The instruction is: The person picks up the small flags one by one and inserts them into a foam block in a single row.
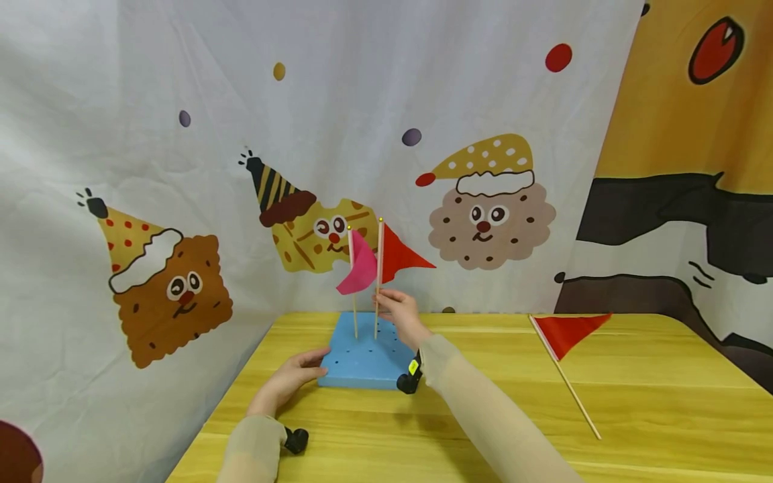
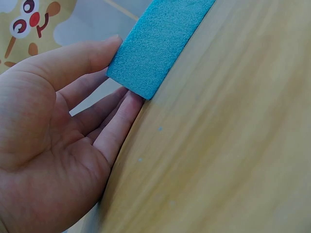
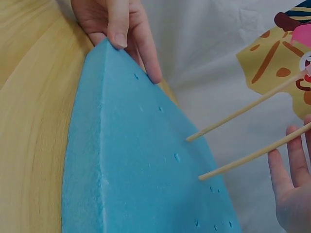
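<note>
Foam block (image 1: 362, 355) | left fingers (image 2: 114, 121) straight, touching corner | right fingers (image 3: 291, 165) spread by red flag (image 1: 398, 258) | spare flag (image 1: 568, 335) apart

1. Blue foam block (image 1: 361, 359) lies flat on the yellow table (image 1: 634, 402), near the back-left edge, its top dotted with small holes.
2. Red flag (image 1: 398, 256) stands upright in the block on a thin wooden stick, its triangular pennant pointing right.
3. Pink flag (image 1: 359, 267) stands upright just left of it in a neighbouring hole, cloth drooping in a fold.
4. Right hand (image 1: 398, 314) is at the red flag's stick, fingers loose beside it.
5. Left hand (image 1: 290, 382) presses straight fingers against the block's left corner.
</note>
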Demonstrator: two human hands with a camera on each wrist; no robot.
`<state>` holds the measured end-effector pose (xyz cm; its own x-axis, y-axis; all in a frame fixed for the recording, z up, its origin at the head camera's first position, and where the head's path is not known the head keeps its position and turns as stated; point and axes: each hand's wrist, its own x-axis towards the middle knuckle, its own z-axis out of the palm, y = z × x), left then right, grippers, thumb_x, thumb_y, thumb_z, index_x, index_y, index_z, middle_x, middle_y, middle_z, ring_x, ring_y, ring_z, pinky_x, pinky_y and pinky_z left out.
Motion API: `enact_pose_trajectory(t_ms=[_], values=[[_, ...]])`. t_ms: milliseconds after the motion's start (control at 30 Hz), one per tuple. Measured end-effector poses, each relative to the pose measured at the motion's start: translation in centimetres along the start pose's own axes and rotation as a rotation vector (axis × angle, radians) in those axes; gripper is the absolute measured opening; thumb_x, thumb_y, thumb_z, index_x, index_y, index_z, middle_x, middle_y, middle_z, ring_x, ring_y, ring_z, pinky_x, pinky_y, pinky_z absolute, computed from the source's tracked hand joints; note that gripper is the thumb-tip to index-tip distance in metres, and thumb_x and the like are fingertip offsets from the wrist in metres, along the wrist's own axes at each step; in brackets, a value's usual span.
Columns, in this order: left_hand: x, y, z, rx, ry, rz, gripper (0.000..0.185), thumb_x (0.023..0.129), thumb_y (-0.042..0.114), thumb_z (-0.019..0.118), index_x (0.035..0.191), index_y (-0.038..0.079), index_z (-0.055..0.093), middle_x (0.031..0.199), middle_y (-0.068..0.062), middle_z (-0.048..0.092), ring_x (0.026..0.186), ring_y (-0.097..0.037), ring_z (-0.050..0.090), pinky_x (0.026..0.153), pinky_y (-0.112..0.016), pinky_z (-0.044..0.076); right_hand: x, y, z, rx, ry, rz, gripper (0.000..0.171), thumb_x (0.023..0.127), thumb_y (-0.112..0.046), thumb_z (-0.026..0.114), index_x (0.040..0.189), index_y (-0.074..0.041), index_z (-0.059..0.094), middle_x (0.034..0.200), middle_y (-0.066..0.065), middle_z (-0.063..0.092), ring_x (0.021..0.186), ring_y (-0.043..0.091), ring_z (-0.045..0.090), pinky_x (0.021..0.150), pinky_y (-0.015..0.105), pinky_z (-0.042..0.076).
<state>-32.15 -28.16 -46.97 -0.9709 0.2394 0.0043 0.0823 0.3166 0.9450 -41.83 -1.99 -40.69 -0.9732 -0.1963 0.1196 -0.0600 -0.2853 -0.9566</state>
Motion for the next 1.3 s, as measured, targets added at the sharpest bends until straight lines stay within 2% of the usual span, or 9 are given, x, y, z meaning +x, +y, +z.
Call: enact_pose_trajectory(t_ms=[267,400,533,667,767,967,1300], values=[[0.1,-0.1,0.0,-0.002,-0.005,0.001,0.059,0.094,0.019,0.066,0.147,0.006,0.044,0.151,-0.023,0.034,0.14,-0.039,0.028,0.111,-0.053,0.029,0.0,0.2,0.0,-0.054,-0.009,-0.043,0.029,0.094,-0.014,0.065,0.117,0.005,0.067,0.112,0.023,0.066,0.096,0.031,0.065,0.091,0.046,0.052],[0.1,-0.1,-0.2,-0.007,-0.016,0.008,0.059,0.095,0.019,0.065,0.147,0.006,0.043,0.151,-0.023,0.033,0.14,-0.039,0.027,0.111,-0.054,0.028,-0.2,0.3,0.2,-0.095,-0.028,-0.053,0.03,0.095,-0.015,0.064,0.119,0.004,0.067,0.114,0.024,0.065,0.106,0.038,0.061,0.092,0.046,0.051],[0.0,0.0,-0.2,-0.008,-0.024,0.012,0.059,0.095,0.019,0.065,0.147,0.006,0.042,0.151,-0.022,0.033,0.14,-0.039,0.027,0.11,-0.054,0.029,-0.4,0.5,0.3,-0.107,-0.039,-0.054,0.032,0.096,-0.015,0.063,0.121,0.005,0.065,0.116,0.026,0.063,0.107,0.036,0.062,0.093,0.046,0.051],[0.0,0.0,-0.2,0.0,-0.027,0.002,0.06,0.095,0.019,0.065,0.148,0.006,0.041,0.152,-0.021,0.033,0.14,-0.038,0.027,0.11,-0.053,0.029,-0.4,0.6,0.2,-0.082,-0.033,-0.051,0.034,0.096,-0.015,0.064,0.122,0.006,0.064,0.119,0.03,0.061,0.098,0.028,0.066,0.094,0.046,0.05],[0.0,0.0,-0.1,0.001,-0.026,0.0,0.06,0.095,0.02,0.065,0.148,0.006,0.041,0.152,-0.021,0.034,0.141,-0.038,0.027,0.111,-0.052,0.029,-0.3,0.7,0.1,-0.071,-0.023,-0.052,0.035,0.095,-0.016,0.064,0.122,0.006,0.064,0.116,0.026,0.064,0.094,0.024,0.066,0.095,0.047,0.049],[0.1,0.0,0.0,-0.011,-0.025,0.008,0.059,0.094,0.018,0.065,0.147,0.005,0.042,0.151,-0.021,0.034,0.139,-0.04,0.029,0.111,-0.053,0.029,-0.1,0.6,0.0,-0.048,-0.003,-0.044,0.031,0.094,-0.014,0.066,0.12,0.003,0.066,0.109,0.015,0.069,0.107,0.038,0.061,0.097,0.049,0.047],[-0.1,0.0,0.0,0.006,-0.027,0.007,0.06,0.095,0.02,0.065,0.148,0.007,0.041,0.153,-0.022,0.031,0.141,-0.039,0.025,0.111,-0.054,0.028,0.2,0.4,-0.8,-0.077,-0.015,-0.048,0.036,0.094,-0.014,0.066,0.126,0.002,0.063,0.125,0.024,0.061,0.109,0.034,0.062,0.1,0.05,0.044]])
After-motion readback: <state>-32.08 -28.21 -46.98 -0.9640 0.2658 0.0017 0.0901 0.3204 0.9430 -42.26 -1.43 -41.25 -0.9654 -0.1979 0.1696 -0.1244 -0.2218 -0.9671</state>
